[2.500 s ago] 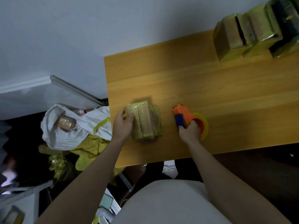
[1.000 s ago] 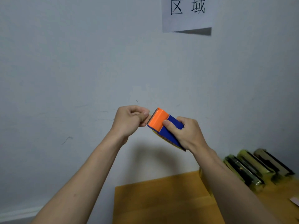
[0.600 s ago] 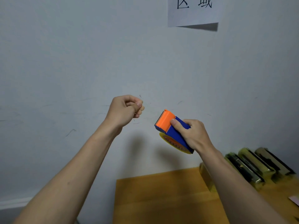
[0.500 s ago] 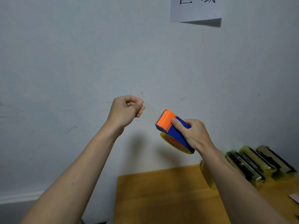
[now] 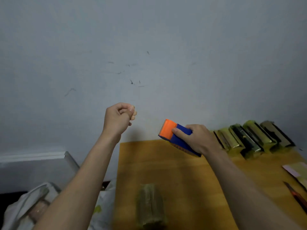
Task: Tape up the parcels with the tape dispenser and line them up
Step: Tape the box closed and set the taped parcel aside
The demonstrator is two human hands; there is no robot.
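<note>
One untaped parcel (image 5: 150, 206) on the bench (image 5: 191, 171), below and between both raised hands, long axis running away toward the wall; right hand (image 5: 197, 138) gripping tape dispenser (image 5: 177, 136), nearer to it; left hand (image 5: 118, 118) fingers pinched, presumably on clear tape, though unseen

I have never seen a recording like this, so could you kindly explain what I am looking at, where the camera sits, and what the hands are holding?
The camera is worn on a person's head, looking forward and down, so both arms reach in from below. The right hand grips an orange and blue tape dispenser above the wooden table. The left hand is raised with fingers curled, as if pinching a tape end; clear tape cannot be made out. One parcel lies near the front edge, and a row of parcels stands by the wall.
</note>
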